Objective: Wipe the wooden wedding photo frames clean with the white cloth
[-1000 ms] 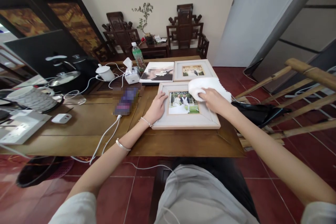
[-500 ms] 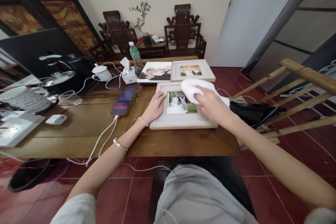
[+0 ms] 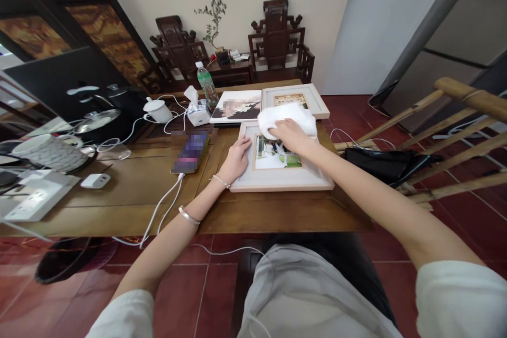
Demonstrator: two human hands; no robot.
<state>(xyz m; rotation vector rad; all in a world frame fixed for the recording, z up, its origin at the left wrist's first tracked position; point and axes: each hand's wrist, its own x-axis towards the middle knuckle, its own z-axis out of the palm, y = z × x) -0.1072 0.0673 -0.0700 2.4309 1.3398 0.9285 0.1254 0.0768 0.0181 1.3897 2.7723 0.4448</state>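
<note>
Your right hand (image 3: 291, 133) curls around a cloth (image 3: 283, 115), likely soft and light, over the picture frame (image 3: 281, 186). Your left hand (image 3: 236, 158) rests loosely open on the frame's near-side left edge. The frame looks stiff, possibly fragile; grip its rim.

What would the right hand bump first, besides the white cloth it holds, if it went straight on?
Past the white cloth, probably the flat photo panel beside the far frame. The right hand points that way, but might pass over it; depth is unclear.
</note>
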